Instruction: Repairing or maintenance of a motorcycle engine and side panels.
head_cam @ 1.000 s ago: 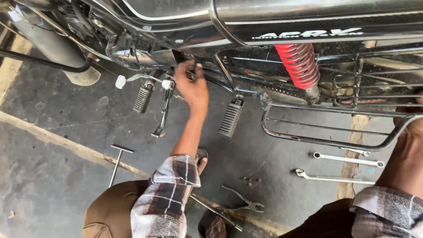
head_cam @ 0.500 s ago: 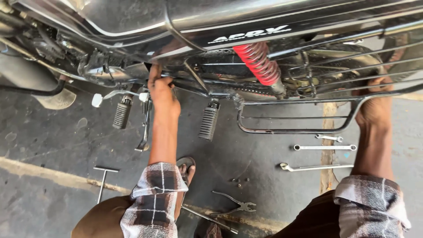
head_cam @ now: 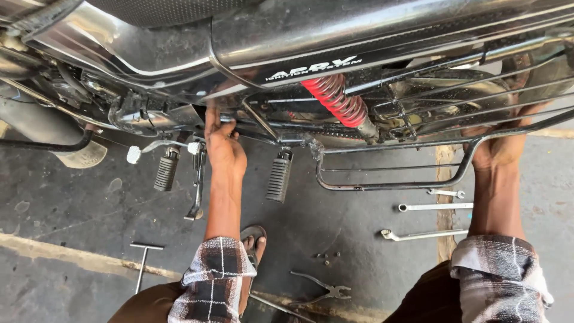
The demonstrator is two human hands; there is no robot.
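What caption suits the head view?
Left hand reaches under a black motorcycle's frame; right hand grips its rear rack.

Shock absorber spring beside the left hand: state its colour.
Red; the coiled spring shows best in the head view, right of the left hand.

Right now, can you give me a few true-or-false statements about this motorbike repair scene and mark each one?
1. The left hand reaches up under the motorbike frame. True.
2. The shock spring is blue. False: it is red.
3. The right hand holds a hammer. False: it grips the metal side rack.
4. Pliers lie on the floor. True.
5. Spanners lie on the floor near the right arm. True.
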